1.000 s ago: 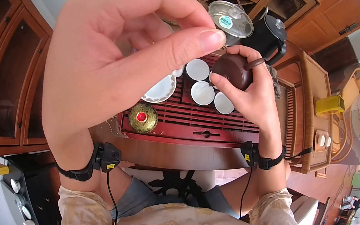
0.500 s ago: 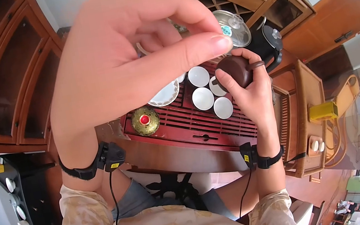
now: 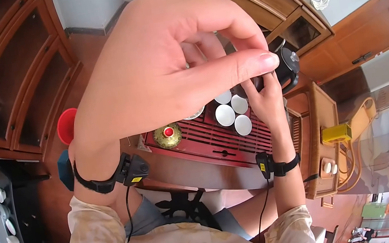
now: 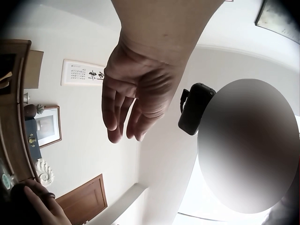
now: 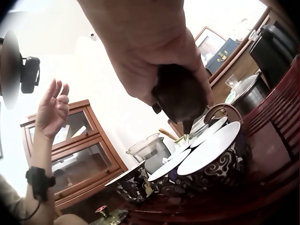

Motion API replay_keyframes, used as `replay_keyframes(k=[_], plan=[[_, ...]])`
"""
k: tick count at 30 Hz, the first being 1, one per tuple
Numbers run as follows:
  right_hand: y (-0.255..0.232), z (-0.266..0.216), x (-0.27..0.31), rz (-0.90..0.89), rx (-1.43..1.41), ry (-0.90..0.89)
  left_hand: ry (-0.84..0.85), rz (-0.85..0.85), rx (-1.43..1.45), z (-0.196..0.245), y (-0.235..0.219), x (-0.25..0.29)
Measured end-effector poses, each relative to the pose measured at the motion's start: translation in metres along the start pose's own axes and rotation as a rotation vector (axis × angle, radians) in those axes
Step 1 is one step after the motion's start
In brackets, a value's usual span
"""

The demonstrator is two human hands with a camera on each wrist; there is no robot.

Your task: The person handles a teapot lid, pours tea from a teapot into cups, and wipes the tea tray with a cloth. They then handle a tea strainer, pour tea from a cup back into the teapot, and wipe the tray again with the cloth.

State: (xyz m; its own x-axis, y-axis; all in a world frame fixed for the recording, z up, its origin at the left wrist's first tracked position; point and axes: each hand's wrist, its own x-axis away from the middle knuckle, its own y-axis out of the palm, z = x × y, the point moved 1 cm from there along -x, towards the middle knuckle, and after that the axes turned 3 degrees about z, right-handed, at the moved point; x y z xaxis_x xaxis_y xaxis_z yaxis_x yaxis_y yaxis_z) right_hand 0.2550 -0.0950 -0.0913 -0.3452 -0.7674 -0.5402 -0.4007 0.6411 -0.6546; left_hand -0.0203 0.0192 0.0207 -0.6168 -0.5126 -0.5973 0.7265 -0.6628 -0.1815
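My right hand [image 3: 269, 101] grips a small dark brown teapot [image 5: 180, 96], mostly hidden behind my left hand in the head view. The right wrist view shows it tipped, spout pointing down over the cups, with a thin pale streak under the spout tip. Several cups with white insides [image 3: 225, 115] and dark patterned outsides [image 5: 218, 164] stand close together on the red slatted tea tray [image 3: 193, 145]. My left hand [image 3: 164, 64] is raised near the head camera, fingers loosely bent and holding nothing, as the left wrist view [image 4: 140, 93] also shows.
A gold-green lidded vessel with a red knob [image 3: 168, 137] sits at the tray's left. A black kettle [image 3: 290, 65] and a glass-lidded pot [image 5: 248, 91] stand beyond the teapot. The right wrist view shows a clear pitcher [image 5: 150, 152] behind the cups. A red bucket [image 3: 67, 126] is left.
The head view has shifted, bringing the red bucket into sight. My left hand lies farther right in it and now covers most of the teapot. My right hand keeps its grip.
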Motion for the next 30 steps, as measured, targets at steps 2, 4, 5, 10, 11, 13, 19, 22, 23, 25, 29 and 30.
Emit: replay_keyframes(k=[2, 4, 5, 10, 11, 13, 19, 22, 23, 25, 29, 30], plan=[[0.000, -0.002, 0.000, 0.003, 0.007, -0.001, -0.026, 0.011, -0.007, 0.003, -0.002, 0.002], [0.000, -0.004, -0.001, 0.003, 0.019, -0.009, 0.020, 0.029, 0.026, 0.003, -0.003, 0.003], [-0.001, -0.004, -0.001, 0.003, 0.027, -0.017, 0.044, 0.038, 0.043, 0.003, -0.003, 0.003], [-0.001, -0.008, -0.003, 0.008, 0.048, -0.028, 0.037, 0.036, 0.044, 0.008, -0.012, 0.005], [-0.002, -0.010, -0.004, 0.009, 0.055, -0.034, 0.039, 0.037, 0.047, 0.008, -0.013, 0.005], [-0.002, -0.013, -0.004, 0.008, 0.066, -0.043, 0.061, 0.049, 0.087, 0.008, -0.013, 0.006], [-0.005, -0.012, -0.007, -0.004, 0.088, -0.071, 0.046, 0.058, 0.115, 0.011, -0.016, 0.008], [-0.007, -0.012, -0.007, -0.003, 0.101, -0.077, 0.038, 0.055, 0.104, 0.012, -0.016, 0.009], [-0.007, -0.013, -0.007, -0.005, 0.100, -0.078, 0.039, 0.054, 0.096, 0.012, -0.017, 0.009], [-0.008, -0.012, -0.007, -0.008, 0.098, -0.081, 0.030, 0.049, 0.109, 0.013, -0.018, 0.009], [-0.008, -0.009, -0.007, -0.013, 0.099, -0.079, 0.031, 0.054, 0.111, 0.015, -0.018, 0.009], [-0.009, -0.009, -0.007, -0.015, 0.101, -0.075, 0.028, 0.055, 0.108, 0.015, -0.018, 0.009]])
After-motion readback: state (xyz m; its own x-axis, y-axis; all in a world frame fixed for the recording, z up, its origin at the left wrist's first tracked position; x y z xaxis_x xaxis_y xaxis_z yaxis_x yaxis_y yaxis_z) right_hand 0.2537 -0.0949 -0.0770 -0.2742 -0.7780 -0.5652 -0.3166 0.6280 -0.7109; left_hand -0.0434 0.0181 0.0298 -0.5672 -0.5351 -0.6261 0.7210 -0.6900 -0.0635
